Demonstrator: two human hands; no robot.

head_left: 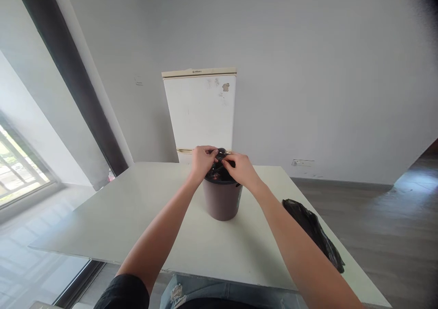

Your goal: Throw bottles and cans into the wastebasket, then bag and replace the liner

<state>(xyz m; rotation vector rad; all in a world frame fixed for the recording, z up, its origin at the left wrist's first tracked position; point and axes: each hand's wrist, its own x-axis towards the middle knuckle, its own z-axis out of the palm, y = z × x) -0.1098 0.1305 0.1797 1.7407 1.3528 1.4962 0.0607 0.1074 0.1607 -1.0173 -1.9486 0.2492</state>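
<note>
A mauve-brown trash bin (222, 201) stands upright on the pale table, lined with a black garbage bag (221, 156). Above the bin's rim, my left hand (204, 161) pinches the gathered top of the bag from the left side. From the right, my right hand (241, 167) also has its fingers closed on the same plastic, close to the left fingertips. Some reddish contents show dimly inside the bin, too dark to make out. A second, flattened black garbage bag (311, 229) lies along the table's right edge, partly beside my right forearm.
The white table (137, 208) has its near edge against my body. Beyond it, a white refrigerator (201, 110) stands against the grey wall. A wall socket (303, 163) sits low on the right, and a window (20, 167) is at the left.
</note>
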